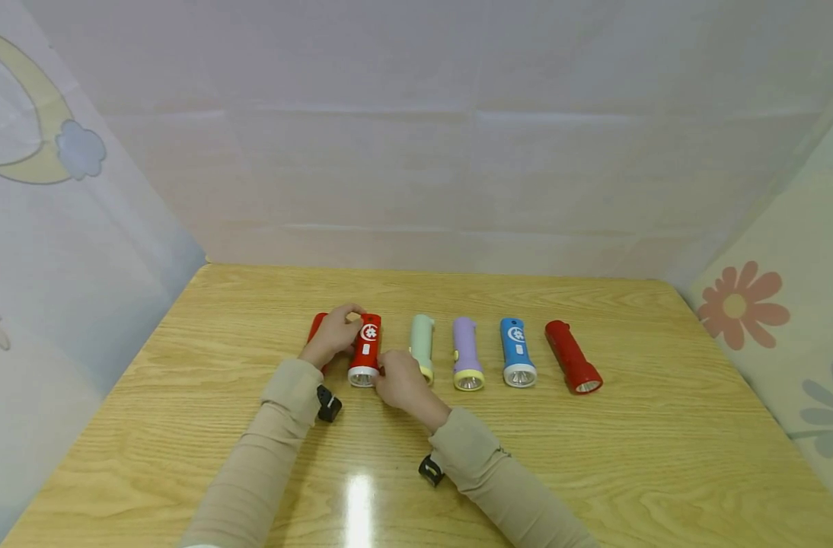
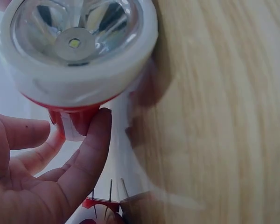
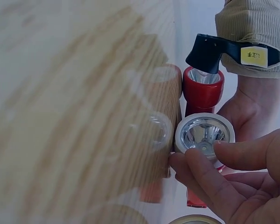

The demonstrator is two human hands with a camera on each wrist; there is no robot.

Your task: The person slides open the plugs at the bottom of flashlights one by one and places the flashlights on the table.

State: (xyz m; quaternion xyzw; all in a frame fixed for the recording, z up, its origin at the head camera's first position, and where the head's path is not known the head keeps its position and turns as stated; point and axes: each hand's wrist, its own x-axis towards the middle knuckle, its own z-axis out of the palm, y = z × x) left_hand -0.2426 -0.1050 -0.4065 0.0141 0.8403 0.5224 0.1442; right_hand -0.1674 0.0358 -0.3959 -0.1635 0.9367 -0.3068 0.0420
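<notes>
A red-and-white flashlight [image 1: 369,348] lay on the wood-grain counter [image 1: 629,464], its lens toward six o'clock and its tail toward twelve. Taking that flashlight as the centre of the dial, the left hand [image 1: 334,335] reached in from ten o'clock, its thumb and fingers pinching the red body behind the white rim. The right hand [image 1: 399,379] came from four o'clock, thumb and fingers pinching the rim's near edge. A plain red flashlight [image 1: 318,323] sat just beside it at nine o'clock, partly hidden by the left hand. Toward three o'clock ran a mint flashlight [image 1: 422,335], partly behind the right hand, then a lilac flashlight [image 1: 465,346], a blue flashlight [image 1: 515,346] with a white rim, and farthest out, a second red flashlight [image 1: 570,356] tilted with its lens toward five o'clock. Beige sleeves [image 1: 252,464] covered both arms, and a black fitting [image 1: 329,404] showed at each wrist. On the surrounding cloth, a yellow moon [image 1: 38,129] stood at ten o'clock of the head view and a red flower [image 1: 759,308] at three.
</notes>
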